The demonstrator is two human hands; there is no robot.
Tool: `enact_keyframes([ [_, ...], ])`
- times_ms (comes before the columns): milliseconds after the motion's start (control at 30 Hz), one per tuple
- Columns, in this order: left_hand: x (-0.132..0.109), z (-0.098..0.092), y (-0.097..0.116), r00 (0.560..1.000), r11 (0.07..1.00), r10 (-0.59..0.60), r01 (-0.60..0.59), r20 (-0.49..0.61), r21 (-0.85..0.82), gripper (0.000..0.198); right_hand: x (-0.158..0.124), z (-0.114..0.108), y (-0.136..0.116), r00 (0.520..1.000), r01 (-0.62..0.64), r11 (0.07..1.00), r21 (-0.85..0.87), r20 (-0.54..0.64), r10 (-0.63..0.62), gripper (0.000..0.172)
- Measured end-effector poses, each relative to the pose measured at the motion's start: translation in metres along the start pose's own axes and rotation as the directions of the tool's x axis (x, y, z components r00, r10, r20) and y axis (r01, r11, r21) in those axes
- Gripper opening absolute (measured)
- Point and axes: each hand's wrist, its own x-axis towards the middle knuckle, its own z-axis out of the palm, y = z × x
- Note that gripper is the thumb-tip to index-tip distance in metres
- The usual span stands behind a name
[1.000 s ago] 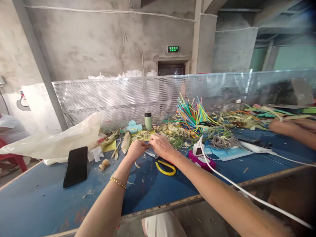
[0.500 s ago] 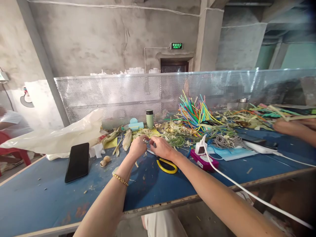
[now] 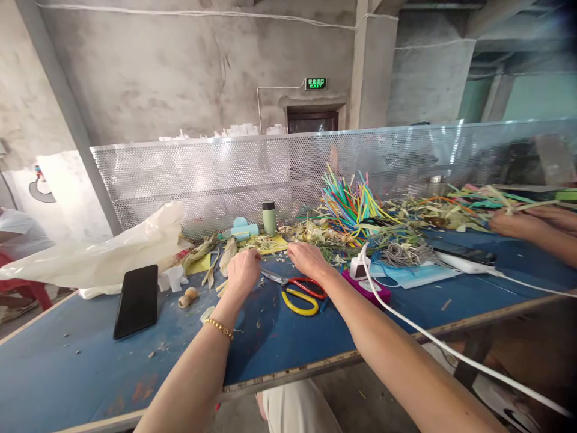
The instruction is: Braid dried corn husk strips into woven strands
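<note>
My left hand [image 3: 243, 269] is closed, its fingers curled in above the blue table, beside a dry husk [image 3: 228, 255]. Whatever it may hold is hidden. To the right, my right hand [image 3: 307, 260] has its fingers pressed together at the edge of a pile of plant scraps [image 3: 265, 243]; I cannot make out anything in them. The two hands are apart. Between and below them lie scissors [image 3: 301, 309] with one yellow and one red handle, blades pointing left, partly under my right hand.
A black phone [image 3: 136, 302] and small brown pieces [image 3: 188, 297] lie left. Behind stand a green bottle [image 3: 269, 219] and a bundle of coloured stems [image 3: 354, 204]. A white cable [image 3: 415, 329] runs from a purple power block [image 3: 367, 288]. Another person's hand [image 3: 511, 224] works at far right.
My hands were close together at the fingertips and have moved apart, left hand leftward, right hand a little up and right. More of the scissors shows. The view has shifted slightly.
</note>
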Motion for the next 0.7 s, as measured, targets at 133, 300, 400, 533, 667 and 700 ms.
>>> enact_keyframes([
  [133,0.004,-0.001,-0.002,0.992,0.974,0.050,-0.023,0.114,-0.226,0.027,0.001,-0.001,0.012,0.993,-0.102,0.995,-0.023,0.058,0.103,0.024],
  [300,0.012,-0.010,-0.009,0.959,0.809,0.049,0.125,0.279,-0.574,0.025,0.003,0.002,0.024,0.971,-0.209,0.976,-0.068,0.102,0.215,0.029],
  [400,0.016,-0.015,-0.018,0.981,0.825,-0.010,0.117,0.192,-0.553,0.027,0.003,-0.001,0.031,0.956,-0.279,0.958,-0.064,0.074,0.284,0.031],
  [533,0.015,-0.018,-0.023,0.994,0.961,-0.101,0.085,-0.049,-0.262,0.027,0.003,-0.008,0.041,0.930,-0.364,0.929,-0.068,0.031,0.366,0.036],
  [667,0.010,-0.017,-0.018,0.991,0.987,-0.115,0.106,-0.068,-0.123,0.032,-0.003,-0.020,0.042,0.954,-0.290,0.952,-0.100,0.048,0.296,0.041],
  [700,0.009,-0.016,-0.017,0.991,0.988,-0.114,0.107,-0.062,-0.110,0.032,-0.006,-0.024,0.038,0.963,-0.255,0.961,-0.106,0.060,0.262,0.043],
])
